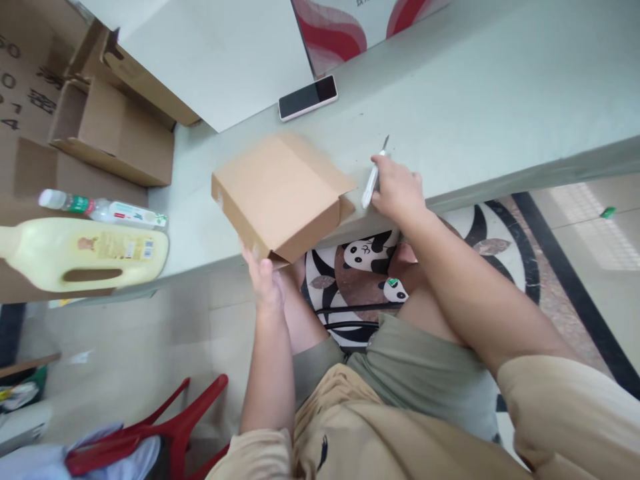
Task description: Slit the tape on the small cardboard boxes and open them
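A brown cardboard box (280,193) is tilted at the table's front edge, with a flap sticking out at its right end. At the box's near left corner is my left hand (266,277), gripping it from below with the thumb up; the other fingers are partly hidden. My right hand (400,190) is closed around a white utility knife (371,187), just right of the box and apart from it. The knife's blade is out and points away from me.
A phone (309,98) lies beyond the box, near a large white box (220,60). To the left are open cartons (120,133), a plastic water bottle (95,205) and a yellow jug (90,253). A red chair (185,420) stands lower left.
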Motion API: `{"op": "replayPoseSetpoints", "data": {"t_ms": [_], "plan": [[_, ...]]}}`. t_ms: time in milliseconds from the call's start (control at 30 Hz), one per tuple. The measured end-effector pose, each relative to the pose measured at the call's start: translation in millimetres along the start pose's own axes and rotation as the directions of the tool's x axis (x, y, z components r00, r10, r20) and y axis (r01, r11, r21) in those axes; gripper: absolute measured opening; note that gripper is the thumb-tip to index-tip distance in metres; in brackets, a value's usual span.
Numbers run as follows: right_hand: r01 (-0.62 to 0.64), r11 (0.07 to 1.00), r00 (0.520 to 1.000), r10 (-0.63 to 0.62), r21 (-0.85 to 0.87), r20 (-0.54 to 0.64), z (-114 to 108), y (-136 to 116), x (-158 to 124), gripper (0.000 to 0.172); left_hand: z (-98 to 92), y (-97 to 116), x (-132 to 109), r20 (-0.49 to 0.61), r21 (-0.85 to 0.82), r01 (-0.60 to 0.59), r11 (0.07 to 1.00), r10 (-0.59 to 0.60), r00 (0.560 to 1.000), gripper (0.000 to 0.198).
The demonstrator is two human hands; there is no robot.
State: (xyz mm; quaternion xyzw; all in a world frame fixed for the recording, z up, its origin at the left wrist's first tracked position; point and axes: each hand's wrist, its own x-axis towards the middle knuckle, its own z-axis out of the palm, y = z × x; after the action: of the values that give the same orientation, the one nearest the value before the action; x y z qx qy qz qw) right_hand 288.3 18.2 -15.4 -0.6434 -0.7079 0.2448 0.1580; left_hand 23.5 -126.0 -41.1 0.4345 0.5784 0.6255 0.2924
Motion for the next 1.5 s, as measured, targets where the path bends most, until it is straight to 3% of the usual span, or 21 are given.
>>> {"op": "replayPoseSetpoints", "data": {"t_ms": [133,267,433,567,733,867,1033,1133,1233,1333,1433,1500], "plan": [[0.020,0.998,1.000,-0.021,-0.052,-0.023,9.9,5.0,3.7,0.072,1.4,-12.0,2.3,-0.002,0.075,0.033,0.997,-0.033,0.999,0.107],[0.129,0.992,0.992,-0.129,-0.006,-0.005,14.7,-0.1,-0.6,0.062,6.5,-19.0,2.4,-0.075,0.055,0.088,0.995,-0.084,0.994,0.095],[0.430,0.863,0.884,-0.462,0.266,0.069,19.8,-16.8,-10.0,0.066,1.4,-17.9,5.0,-0.097,-0.062,0.115,0.991,-0.121,0.988,0.076],[0.494,0.762,0.843,-0.537,0.420,-0.017,20.4,-25.6,-14.1,0.064,-15.6,-15.4,7.4,-0.040,-0.070,0.139,0.988,-0.142,0.989,0.081],[0.439,0.743,0.862,-0.507,0.506,-0.003,17.8,-27.8,-16.0,0.040,-29.3,-12.9,11.6,-0.114,-0.027,0.123,0.992,-0.125,0.986,0.082],[0.380,0.739,0.889,-0.457,0.556,-0.001,18.0,-31.2,-20.9,0.024,-26.3,-5.7,16.2,-0.253,0.096,0.036,0.995,-0.010,0.967,0.073],[0.371,0.711,0.901,-0.430,0.598,-0.048,18.7,-36.4,-28.2,0.030,-21.3,4.7,18.6,-0.336,0.271,-0.029,0.962,0.123,0.934,0.066],[0.340,0.621,0.917,-0.386,0.706,-0.102,18.6,-38.8,-30.8,0.036,-21.4,4.1,12.3,-0.328,0.317,-0.046,0.947,0.155,0.932,0.062],[0.253,0.537,0.958,-0.255,0.805,-0.131,18.0,-39.9,-30.9,0.047,-22.6,-2.8,-3.2,-0.305,0.378,-0.091,0.922,0.216,0.927,0.059],[0.179,0.502,0.983,-0.132,0.846,-0.130,16.9,-39.7,-29.2,0.055,-25.0,-12.2,-20.2,-0.267,0.430,-0.144,0.891,0.278,0.923,0.044],[0.146,0.439,0.989,-0.091,0.886,-0.118,15.0,-39.6,-28.5,0.056,-29.7,-19.4,-24.1,-0.316,0.340,-0.145,0.929,0.258,0.913,0.035],[0.146,0.393,0.988,-0.097,0.908,-0.117,13.3,-39.8,-29.0,0.057,-34.5,-21.4,-18.6,-0.289,0.248,-0.063,0.967,0.136,0.948,0.034]]}}
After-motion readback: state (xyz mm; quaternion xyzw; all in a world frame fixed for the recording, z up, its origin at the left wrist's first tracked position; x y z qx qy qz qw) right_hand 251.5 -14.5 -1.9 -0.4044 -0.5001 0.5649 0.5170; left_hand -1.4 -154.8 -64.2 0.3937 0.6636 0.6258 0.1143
